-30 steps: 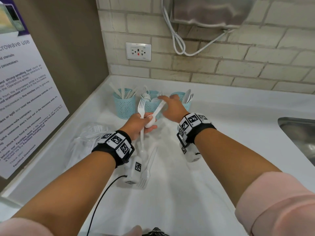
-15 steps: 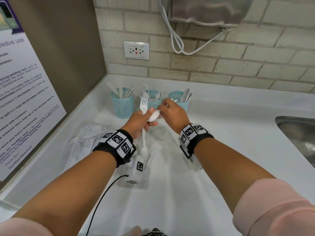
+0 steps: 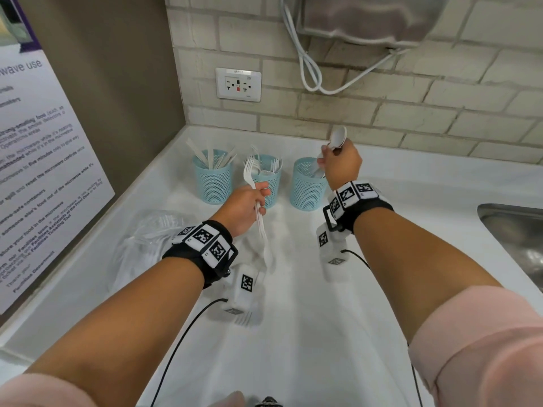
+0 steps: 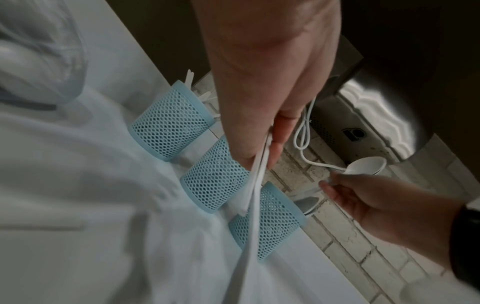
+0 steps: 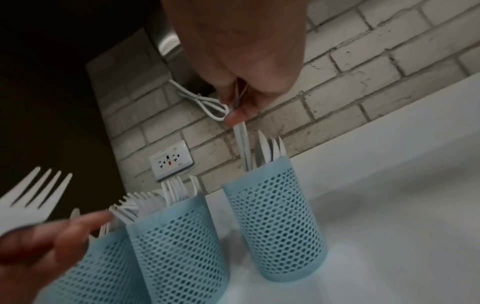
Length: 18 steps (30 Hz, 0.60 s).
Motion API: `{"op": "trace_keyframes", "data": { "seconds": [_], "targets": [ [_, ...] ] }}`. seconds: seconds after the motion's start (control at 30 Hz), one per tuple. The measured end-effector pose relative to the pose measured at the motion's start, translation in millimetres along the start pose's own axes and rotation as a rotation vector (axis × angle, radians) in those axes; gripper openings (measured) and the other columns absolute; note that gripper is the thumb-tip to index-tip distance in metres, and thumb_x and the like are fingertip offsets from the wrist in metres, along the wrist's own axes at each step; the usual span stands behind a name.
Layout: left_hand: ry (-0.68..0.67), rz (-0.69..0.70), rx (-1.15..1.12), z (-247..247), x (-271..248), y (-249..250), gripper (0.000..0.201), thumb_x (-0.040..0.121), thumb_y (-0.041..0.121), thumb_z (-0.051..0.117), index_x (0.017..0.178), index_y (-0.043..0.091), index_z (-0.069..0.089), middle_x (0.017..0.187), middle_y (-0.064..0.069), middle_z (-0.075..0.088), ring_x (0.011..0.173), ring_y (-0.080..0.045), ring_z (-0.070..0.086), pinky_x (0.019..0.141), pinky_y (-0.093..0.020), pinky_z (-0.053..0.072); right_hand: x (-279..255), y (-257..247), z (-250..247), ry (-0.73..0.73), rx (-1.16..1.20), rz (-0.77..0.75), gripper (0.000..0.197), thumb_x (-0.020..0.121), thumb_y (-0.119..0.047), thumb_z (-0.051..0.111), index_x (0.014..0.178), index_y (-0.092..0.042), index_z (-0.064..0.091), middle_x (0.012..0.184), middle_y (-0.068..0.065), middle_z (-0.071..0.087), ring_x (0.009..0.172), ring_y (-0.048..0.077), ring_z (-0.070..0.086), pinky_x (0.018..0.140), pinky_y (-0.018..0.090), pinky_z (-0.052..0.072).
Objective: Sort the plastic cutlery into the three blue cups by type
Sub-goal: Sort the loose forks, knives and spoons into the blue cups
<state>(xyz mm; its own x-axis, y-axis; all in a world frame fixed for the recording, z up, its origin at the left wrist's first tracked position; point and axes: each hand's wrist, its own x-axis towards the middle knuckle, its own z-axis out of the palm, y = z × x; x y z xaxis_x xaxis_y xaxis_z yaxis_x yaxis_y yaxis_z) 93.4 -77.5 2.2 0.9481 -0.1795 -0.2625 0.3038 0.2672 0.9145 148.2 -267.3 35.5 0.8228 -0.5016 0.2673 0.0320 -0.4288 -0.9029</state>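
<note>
Left hand: the left hand point(image 3: 245, 208) is closed round two or so white forks point(image 3: 255, 198), gripped mid-handle. It is held over the counter point(image 3: 308, 333), just in front of the middle cup point(image 3: 266, 183).

Forks, axis: the long axis runs near-upright with a slight tilt. The tines point(image 5: 39, 188) point up and away from the person, and the handle ends trail down toward the counter.

Right hand: the right hand point(image 3: 342, 167) is pinched on a white spoon point(image 3: 338, 139) (possibly two, as paired handles are seen in the right wrist view) directly above the right cup point(image 3: 307, 186).

Spoon, axis: close to vertical. The bowl point(image 4: 367, 165) is up, above the fingers, and the handle point(image 5: 242, 144) is already dipped inside the rim among the other spoons.

Step in hand: the spoon is judged to be in the act of being dropped handle-first into the right cup.

How it is done well: the handle should be kept centred within the rim, lowered until it is guided by the mesh wall, then released. The light cup should not be nudged sideways.

Far cup: the left cup point(image 3: 213, 177), nearest the corner, holds the knives point(image 3: 210, 157), which stand upright.

Next, as judged: the forks would then be put in the middle cup.
</note>
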Motion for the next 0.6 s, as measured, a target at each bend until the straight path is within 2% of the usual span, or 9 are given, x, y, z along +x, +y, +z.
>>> {"op": "trace_keyframes", "data": {
  "seconds": [0.07,0.17,0.27,0.37,0.43,0.5,0.53,0.6],
  "targets": [
    [-0.024,0.01,-0.012,-2.1,0.6,-0.9,0.039,0.094,-0.011,0.032,0.131,-0.005,0.042,0.092,-0.006,0.053,0.068,-0.009,0.042,0.056,-0.019,0.035,3.8,7.3,5.7,-0.092,-0.091,0.007,0.021,0.089,-0.019,0.06,0.101,-0.002,0.058,0.096,0.018,0.069,0.082,0.032,0.069,0.078,0.042,0.057],
    [-0.057,0.023,-0.044,-6.1,1.7,-1.8,0.034,0.098,-0.004,0.033,0.132,-0.007,0.041,0.092,-0.005,0.056,0.072,-0.008,0.048,0.062,-0.017,0.042,3.8,13.0,10.2,-0.167,-0.151,0.01,0.014,0.088,-0.019,0.061,0.085,-0.008,0.054,0.092,0.021,0.069,0.081,0.034,0.069,0.076,0.045,0.057],
    [-0.073,0.03,-0.087,-9.6,2.5,-2.2,0.034,0.1,0.001,0.034,0.132,-0.006,0.041,0.093,-0.005,0.059,0.08,-0.01,0.056,0.072,-0.017,0.05,3.4,16.8,9.1,-0.164,-0.155,0.023,0.022,0.087,-0.021,0.062,0.098,-0.002,0.058,0.096,0.02,0.069,0.084,0.034,0.069,0.079,0.043,0.057],
    [-0.085,0.044,-0.127,-11.2,1.3,-1.8,0.032,0.1,0.003,0.035,0.131,-0.001,0.044,0.097,-0.006,0.061,0.087,-0.014,0.06,0.083,-0.022,0.049,1.3,16.5,8.8,-0.151,-0.13,-0.012,0.031,0.087,-0.019,0.061,0.113,-0.002,0.055,0.11,0.018,0.062,0.089,0.032,0.067,0.083,0.039,0.055],
    [-0.093,0.059,-0.125,-11.4,-0.5,-1.0,0.031,0.1,0.004,0.035,0.129,0.002,0.045,0.101,-0.005,0.062,0.094,-0.016,0.061,0.088,-0.025,0.048,-2.6,12.6,8.5,-0.094,-0.218,-0.145,0.035,0.088,-0.019,0.06,0.119,-0.006,0.054,0.12,0.015,0.054,0.096,0.024,0.06,0.084,0.028,0.047],
    [-0.096,0.07,-0.115,-12.2,-1.1,-0.5,0.031,0.101,0.005,0.035,0.13,0.004,0.046,0.11,-0.005,0.062,0.106,-0.02,0.058,0.093,-0.028,0.048,-10.9,5.5,7.6,-0.05,-0.256,-0.314,0.03,0.089,-0.02,0.059,0.116,-0.007,0.056,0.121,0.013,0.051,0.099,0.018,0.055,0.078,0.022,0.04],
    [-0.091,0.072,-0.107,-12.6,-1.4,-0.7,0.032,0.101,0.006,0.035,0.13,0.004,0.046,0.116,-0.006,0.06,0.111,-0.022,0.056,0.094,-0.032,0.046,-15.4,3.3,7.6,-0.048,-0.257,-0.395,0.026,0.089,-0.021,0.058,0.111,-0.007,0.058,0.116,0.011,0.054,0.095,0.014,0.055,0.075,0.022,0.039],
    [-0.067,0.081,-0.105,-13.2,-0.9,-1.8,0.032,0.101,0.006,0.035,0.131,0.003,0.045,0.127,-0.011,0.056,0.118,-0.025,0.054,0.096,-0.036,0.044,-24.5,-0.9,8.6,-0.087,-0.286,-0.513,0.019,0.088,-0.025,0.06,0.096,-0.008,0.063,0.093,0.005,0.059,0.079,0.011,0.052,0.069,0.025,0.04]
  ]
}}
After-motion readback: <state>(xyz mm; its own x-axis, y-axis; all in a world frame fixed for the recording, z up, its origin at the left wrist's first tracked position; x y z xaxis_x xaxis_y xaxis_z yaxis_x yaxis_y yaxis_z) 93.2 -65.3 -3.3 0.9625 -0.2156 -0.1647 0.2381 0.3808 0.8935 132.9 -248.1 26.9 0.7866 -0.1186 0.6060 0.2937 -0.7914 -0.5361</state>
